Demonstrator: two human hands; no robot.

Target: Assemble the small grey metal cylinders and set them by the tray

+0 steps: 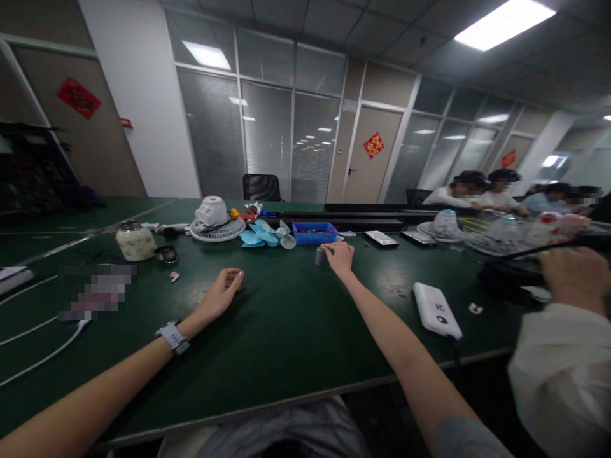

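My right hand [340,257] reaches out to a small grey metal-looking cylinder [319,256] that stands upright on the green table [281,318]. Thumb and fingertips close together at the cylinder's top edge. Just behind it sits a blue tray [314,240] with small parts inside. My left hand [223,291], with a watch on its wrist, hovers over or rests on the table; its fingers are loosely curved and nothing shows in them. Light-blue fan-blade pieces [265,235] lie farther back, between the two hands.
At the back left stand a white fan part [211,211] and a jar [135,242]. A white power bank [436,310] lies right of my forearm. A co-worker's hand [576,275] and sleeve come in at the right. Cables cross the left side; dark bars [367,224] lie behind.
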